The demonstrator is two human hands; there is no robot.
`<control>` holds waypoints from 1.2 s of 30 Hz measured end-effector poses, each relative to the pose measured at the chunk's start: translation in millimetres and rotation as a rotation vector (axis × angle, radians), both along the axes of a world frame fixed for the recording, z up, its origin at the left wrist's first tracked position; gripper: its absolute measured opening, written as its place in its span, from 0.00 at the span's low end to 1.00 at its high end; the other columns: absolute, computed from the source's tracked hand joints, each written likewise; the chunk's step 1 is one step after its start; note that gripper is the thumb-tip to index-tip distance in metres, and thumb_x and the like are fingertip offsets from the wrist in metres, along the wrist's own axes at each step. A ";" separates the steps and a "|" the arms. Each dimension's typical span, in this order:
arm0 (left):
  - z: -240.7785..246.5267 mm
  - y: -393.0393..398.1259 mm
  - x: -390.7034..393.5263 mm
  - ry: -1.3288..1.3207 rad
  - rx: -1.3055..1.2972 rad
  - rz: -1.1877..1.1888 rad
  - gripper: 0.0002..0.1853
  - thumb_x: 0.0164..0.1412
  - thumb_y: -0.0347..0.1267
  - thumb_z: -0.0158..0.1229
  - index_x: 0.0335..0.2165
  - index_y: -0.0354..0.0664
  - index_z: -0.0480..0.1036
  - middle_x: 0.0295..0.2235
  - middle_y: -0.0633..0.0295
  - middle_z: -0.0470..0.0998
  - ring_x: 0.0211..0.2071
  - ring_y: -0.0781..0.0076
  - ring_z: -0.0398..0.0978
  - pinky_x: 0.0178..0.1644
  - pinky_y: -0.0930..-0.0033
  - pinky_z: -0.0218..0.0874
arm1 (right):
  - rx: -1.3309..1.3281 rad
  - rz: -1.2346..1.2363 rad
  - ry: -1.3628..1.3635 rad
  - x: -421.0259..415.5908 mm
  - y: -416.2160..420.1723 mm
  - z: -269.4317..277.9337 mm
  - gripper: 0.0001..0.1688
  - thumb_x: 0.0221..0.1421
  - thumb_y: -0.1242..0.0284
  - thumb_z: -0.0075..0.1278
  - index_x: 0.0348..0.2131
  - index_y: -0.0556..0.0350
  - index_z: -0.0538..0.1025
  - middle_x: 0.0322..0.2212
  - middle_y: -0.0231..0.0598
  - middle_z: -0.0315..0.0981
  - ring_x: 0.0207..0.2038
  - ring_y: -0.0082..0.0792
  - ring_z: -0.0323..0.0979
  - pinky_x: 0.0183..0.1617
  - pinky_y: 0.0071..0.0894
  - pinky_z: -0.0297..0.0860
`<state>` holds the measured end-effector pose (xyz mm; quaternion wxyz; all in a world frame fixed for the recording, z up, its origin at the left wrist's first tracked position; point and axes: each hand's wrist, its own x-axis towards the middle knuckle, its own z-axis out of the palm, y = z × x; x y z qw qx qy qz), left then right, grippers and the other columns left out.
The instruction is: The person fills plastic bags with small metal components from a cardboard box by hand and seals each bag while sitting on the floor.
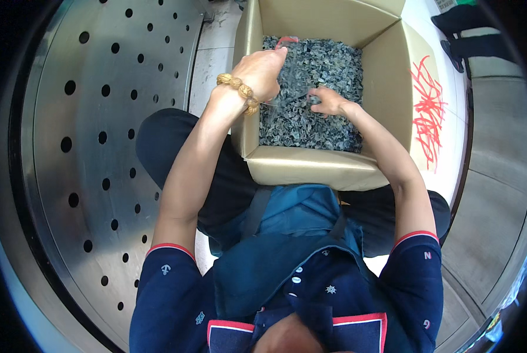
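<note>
A gold-coloured cardboard box [316, 165] stands before me, its bottom covered by a layer of small dark grey-green flakes [334, 57]. My left hand [261, 73], with a carved-bead bracelet at the wrist, is over the left part of the box. It grips what looks like a clear plastic bag [292, 73] with red markings, which hangs among the flakes. My right hand [327, 101] is low at the flakes, right of the bag, thumb and fingers curved apart. Flakes show between them; whether it holds some or the bag's edge is unclear.
A perforated metal panel [122, 114] stands along the left. Red scribbled marks cover the box's right outer flap [429, 119]. Another person's dark-clad legs [480, 46] are at the upper right, above a grey metal surface [497, 132]. My knees flank the box's near side.
</note>
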<state>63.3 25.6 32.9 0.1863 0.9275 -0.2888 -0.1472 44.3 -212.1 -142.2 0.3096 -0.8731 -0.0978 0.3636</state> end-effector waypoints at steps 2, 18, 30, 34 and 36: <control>-1.3 -4.2 0.5 -0.001 0.022 -0.017 0.34 0.46 0.20 0.53 0.56 0.30 0.58 0.35 0.43 0.75 0.34 0.53 0.77 0.43 0.59 0.67 | 0.193 -0.176 0.092 -0.4 -22.6 -0.3 0.14 0.52 0.74 0.50 0.41 0.53 0.70 0.39 0.42 0.63 0.37 0.34 0.71 0.29 0.29 0.79; -9.0 -6.8 0.6 0.095 0.102 -0.021 0.39 0.42 0.28 0.65 0.52 0.22 0.58 0.37 0.38 0.74 0.42 0.47 0.73 0.46 0.59 0.65 | 0.571 -0.304 -0.258 -2.7 32.6 151.1 0.20 0.57 0.66 0.52 0.47 0.55 0.71 0.41 0.36 0.70 0.37 0.26 0.74 0.34 0.25 0.74; -3.3 -6.3 -4.9 0.133 0.180 -0.129 0.43 0.37 0.20 0.61 0.57 0.45 0.60 0.38 0.45 0.76 0.43 0.52 0.74 0.47 0.58 0.66 | -0.414 0.023 -0.313 -12.9 -1.8 -11.3 0.49 0.34 0.45 0.63 0.54 0.39 0.66 0.53 0.54 0.55 0.53 0.58 0.60 0.60 0.46 0.57; -6.9 -6.1 -6.0 0.067 0.192 -0.111 0.41 0.38 0.21 0.60 0.56 0.43 0.61 0.33 0.46 0.77 0.39 0.50 0.75 0.45 0.58 0.68 | -0.229 0.217 -0.144 -14.6 18.4 -8.9 0.46 0.34 0.46 0.63 0.51 0.42 0.67 0.49 0.52 0.58 0.51 0.58 0.61 0.56 0.48 0.60; -17.5 -5.4 -3.6 0.005 0.212 -0.100 0.39 0.39 0.21 0.60 0.55 0.39 0.62 0.33 0.45 0.76 0.39 0.49 0.75 0.44 0.57 0.68 | -0.303 0.268 -0.164 -16.5 20.8 -12.7 0.43 0.36 0.50 0.64 0.51 0.41 0.67 0.48 0.52 0.58 0.50 0.58 0.63 0.54 0.47 0.62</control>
